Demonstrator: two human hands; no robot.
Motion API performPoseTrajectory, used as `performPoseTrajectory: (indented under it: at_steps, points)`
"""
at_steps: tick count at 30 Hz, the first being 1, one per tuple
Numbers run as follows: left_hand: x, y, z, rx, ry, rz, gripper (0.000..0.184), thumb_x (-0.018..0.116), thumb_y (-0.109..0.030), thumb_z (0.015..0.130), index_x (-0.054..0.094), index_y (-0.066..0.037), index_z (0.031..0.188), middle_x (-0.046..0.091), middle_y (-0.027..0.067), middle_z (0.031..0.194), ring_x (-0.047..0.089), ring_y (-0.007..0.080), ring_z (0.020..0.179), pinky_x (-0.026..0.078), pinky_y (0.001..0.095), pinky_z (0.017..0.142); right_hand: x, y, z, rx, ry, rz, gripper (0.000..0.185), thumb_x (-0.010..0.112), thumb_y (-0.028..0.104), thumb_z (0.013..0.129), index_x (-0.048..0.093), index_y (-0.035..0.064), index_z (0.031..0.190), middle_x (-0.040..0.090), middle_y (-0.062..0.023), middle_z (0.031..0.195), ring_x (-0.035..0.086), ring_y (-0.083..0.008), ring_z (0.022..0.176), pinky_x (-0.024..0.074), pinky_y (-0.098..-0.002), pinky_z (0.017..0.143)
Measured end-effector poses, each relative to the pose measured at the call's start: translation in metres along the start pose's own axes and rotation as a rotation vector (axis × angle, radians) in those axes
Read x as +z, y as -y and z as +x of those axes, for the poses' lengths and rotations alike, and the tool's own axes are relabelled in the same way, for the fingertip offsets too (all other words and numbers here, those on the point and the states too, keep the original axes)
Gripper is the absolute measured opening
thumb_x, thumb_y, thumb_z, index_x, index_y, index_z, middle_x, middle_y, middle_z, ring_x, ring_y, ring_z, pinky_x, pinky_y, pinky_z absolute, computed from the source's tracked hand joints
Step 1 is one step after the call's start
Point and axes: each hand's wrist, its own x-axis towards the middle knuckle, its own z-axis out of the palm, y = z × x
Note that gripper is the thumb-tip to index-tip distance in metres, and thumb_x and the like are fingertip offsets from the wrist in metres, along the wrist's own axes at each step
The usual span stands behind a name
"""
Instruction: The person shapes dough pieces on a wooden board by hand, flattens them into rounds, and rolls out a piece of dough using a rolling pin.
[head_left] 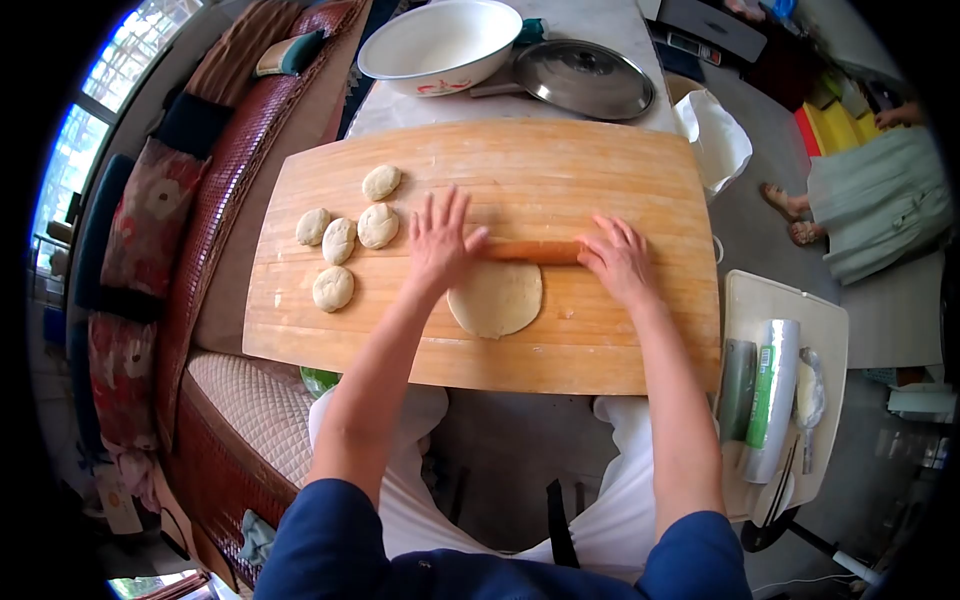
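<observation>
A wooden rolling pin point(540, 251) lies crosswise over the far edge of a flat, rounded sheet of dough point(496, 303). My right hand point(617, 257) is on the pin's right end, thumb and fingers around it. At the pin's left end is my left hand point(438, 243), its fingers spread and stretched forward, its thumb smeared by motion. Whether the pin runs under that palm is hidden. Left of it, several dough pieces sit on the board, among them a round one point(378, 227) close to my fingers and another point(333, 288) nearer me.
The wooden board point(560, 350) is on a table with a white enamel basin point(440, 45) and a pan lid point(585, 78) behind. At right, a tray point(835, 330) holds a plastic-wrap roll point(772, 400) and chopsticks. A person's skirt point(880, 200) shows beyond. A sofa stands left.
</observation>
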Motion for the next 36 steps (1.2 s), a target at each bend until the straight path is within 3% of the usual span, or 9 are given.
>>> performPoseTrajectory:
  at_steps: [5,8,12,16,19,23,27,31,36]
  points:
    - [-0.038,-0.037,-0.112,0.272,0.197,-0.079,0.09,0.066,-0.059,0.084,0.036,-0.013,0.155,0.027,0.0077,0.164,0.022,0.0375,0.151,0.022,0.0556,0.121,-0.046,0.024,-0.057,-0.016,0.124,0.072,0.037,0.082,0.022,0.075,0.071,0.0186,0.11,0.061,-0.0039,0.127,0.052,-0.0269,0.123,0.0408,-0.0464,0.101]
    - [-0.05,-0.046,-0.143,0.241,0.221,-0.246,0.082,0.063,-0.051,0.091,0.033,-0.011,0.156,0.024,0.0093,0.165,0.019,0.0394,0.152,0.018,0.0551,0.122,-0.059,0.027,-0.073,0.028,0.352,0.158,0.041,0.083,0.015,0.071,0.07,0.0127,0.11,0.065,-0.0056,0.111,0.058,-0.0264,0.111,0.0457,-0.0414,0.094]
    - [-0.043,-0.049,-0.121,-0.118,-0.098,-0.527,0.072,0.058,-0.044,0.097,0.032,-0.01,0.156,0.021,0.013,0.165,0.019,0.0401,0.152,0.017,0.0555,0.122,-0.084,0.028,-0.067,0.212,0.144,0.306,0.035,0.079,0.009,0.076,0.068,0.0047,0.109,0.064,-0.0095,0.097,0.063,-0.0301,0.096,0.0496,-0.0386,0.082]
    - [-0.014,-0.081,-0.096,-0.128,0.019,-0.242,0.075,0.06,-0.046,0.095,0.032,-0.015,0.157,0.02,0.0138,0.166,0.016,0.0399,0.152,0.017,0.0561,0.121,-0.07,0.009,-0.067,0.45,-0.101,0.492,0.031,0.075,0.006,0.081,0.066,0.0019,0.11,0.065,-0.0117,0.097,0.064,-0.0323,0.091,0.0506,-0.0388,0.077]
    - [-0.009,-0.083,-0.079,-0.013,0.084,-0.138,0.077,0.059,-0.051,0.093,0.032,-0.017,0.157,0.02,0.0137,0.166,0.016,0.0392,0.152,0.017,0.0562,0.121,-0.061,-0.003,-0.07,0.497,-0.117,0.52,0.029,0.075,0.007,0.081,0.067,0.0013,0.109,0.066,-0.0119,0.097,0.065,-0.0321,0.09,0.0509,-0.0386,0.076]
    - [-0.016,-0.052,-0.06,0.407,0.19,-0.147,0.087,0.061,-0.064,0.086,0.034,-0.022,0.157,0.023,0.0098,0.166,0.016,0.0398,0.152,0.013,0.057,0.122,-0.06,-0.004,-0.067,0.465,-0.076,0.449,0.031,0.078,0.008,0.079,0.068,0.002,0.107,0.066,-0.0111,0.097,0.064,-0.0317,0.092,0.0513,-0.0391,0.079]
    - [-0.04,-0.019,-0.054,0.65,0.248,-0.028,0.086,0.058,-0.069,0.084,0.039,-0.021,0.153,0.029,0.0095,0.163,0.02,0.0408,0.15,0.015,0.0596,0.122,-0.061,-0.002,-0.066,0.222,-0.002,0.315,0.035,0.08,0.009,0.074,0.069,0.0047,0.107,0.066,-0.0089,0.098,0.063,-0.0296,0.097,0.0508,-0.0394,0.083]
    - [-0.048,-0.009,-0.109,0.326,-0.057,-0.352,0.074,0.068,-0.046,0.085,0.047,-0.01,0.147,0.047,0.0133,0.143,0.037,0.0372,0.138,0.021,0.0596,0.12,-0.064,0.014,-0.059,0.147,0.121,0.314,0.037,0.082,0.013,0.072,0.07,0.0065,0.107,0.066,-0.0057,0.101,0.061,-0.0261,0.102,0.0484,-0.0387,0.088]
    - [-0.042,-0.025,-0.126,0.218,0.134,-0.21,0.085,0.066,-0.04,0.088,0.029,-0.003,0.155,0.027,0.0152,0.163,0.02,0.0388,0.152,0.015,0.053,0.123,-0.05,0.025,-0.032,0.066,0.255,0.139,0.037,0.08,0.026,0.078,0.073,0.0159,0.112,0.063,-0.0031,0.115,0.055,-0.0246,0.115,0.0407,-0.0427,0.099]
